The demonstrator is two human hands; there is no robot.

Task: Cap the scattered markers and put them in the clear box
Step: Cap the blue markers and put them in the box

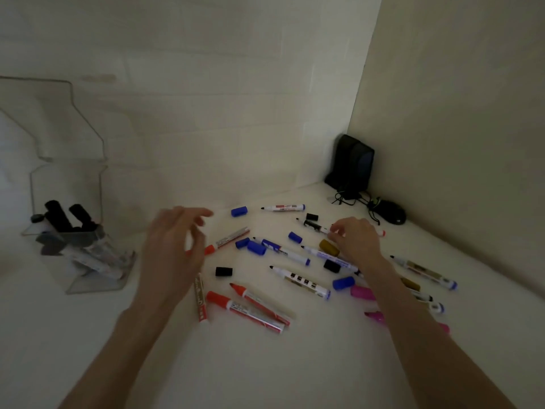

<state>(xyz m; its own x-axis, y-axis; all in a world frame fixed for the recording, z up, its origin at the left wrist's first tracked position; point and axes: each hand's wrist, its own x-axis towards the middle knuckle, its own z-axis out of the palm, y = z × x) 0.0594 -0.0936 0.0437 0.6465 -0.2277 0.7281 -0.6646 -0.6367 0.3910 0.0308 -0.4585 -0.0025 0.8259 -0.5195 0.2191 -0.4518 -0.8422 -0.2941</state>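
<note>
Dim white table (pixel 295 364) in wall corner. Clear box (pixel 66 187) at far left, well apart from scatter. Open left hand (pixel 174 246) hovering by red marker (pixel 230 240). Right hand (pixel 356 237) pinching black marker (pixel 314 226), long axis left-right, tip leftward; black cap (pixel 312 216) just beyond.

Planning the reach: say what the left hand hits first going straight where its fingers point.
Probably the loose blue cap just beyond the left hand; its height above the table is unclear.
</note>
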